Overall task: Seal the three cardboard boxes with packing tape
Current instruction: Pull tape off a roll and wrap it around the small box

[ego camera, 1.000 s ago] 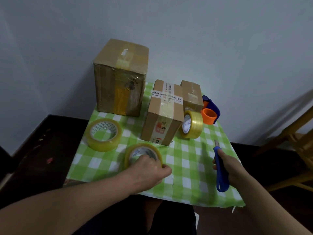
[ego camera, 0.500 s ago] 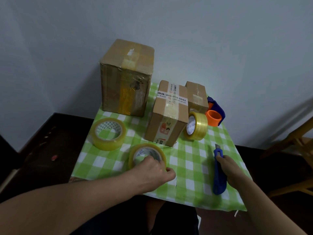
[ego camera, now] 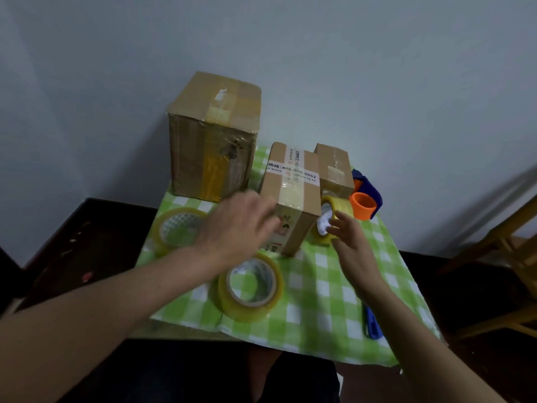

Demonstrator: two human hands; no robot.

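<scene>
Three cardboard boxes stand on the green checked cloth: a large box (ego camera: 213,138) at the back left, a medium box (ego camera: 293,193) with a white printed label in the middle, and a small box (ego camera: 334,170) behind it. My left hand (ego camera: 241,225), fingers spread and blurred, is at the medium box's front left face. My right hand (ego camera: 348,239) is open just right of that box, fingertips touching an upright yellow tape roll (ego camera: 334,216). A tape roll (ego camera: 250,286) lies flat near the front, another roll (ego camera: 177,228) at the left. The blue utility knife (ego camera: 372,324) lies on the cloth under my right forearm.
A blue tape dispenser with an orange core (ego camera: 364,205) sits at the back right of the cloth (ego camera: 328,309). The dark table (ego camera: 81,237) extends left. A wooden chair frame (ego camera: 505,257) stands at the right. A grey wall is close behind the boxes.
My left hand left the front tape roll and rose to the medium box. My right hand let go of the blue knife, which now lies on the cloth, and moved to the upright roll.
</scene>
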